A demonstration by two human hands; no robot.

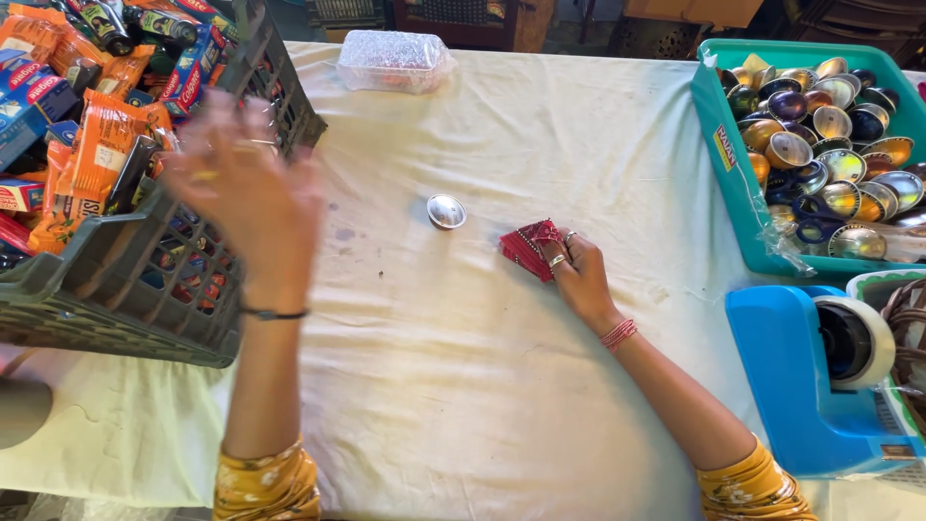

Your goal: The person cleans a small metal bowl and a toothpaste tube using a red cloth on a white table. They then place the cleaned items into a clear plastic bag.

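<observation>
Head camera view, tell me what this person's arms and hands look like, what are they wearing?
Both arms have short mustard-yellow patterned sleeves. The left hand, blurred, has a thin dark band at the wrist. The right hand wears silver-coloured finger rings and a red thread bracelet at the wrist.

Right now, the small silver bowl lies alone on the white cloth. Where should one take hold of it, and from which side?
Grip the small silver bowl at its rim, coming from above with the fingertips on opposite edges. It seems to lie dome-up and low on the cloth, so its smooth top offers little hold. The right hand, holding a red packet, is nearest; the left hand is raised by the grey crate.
</observation>
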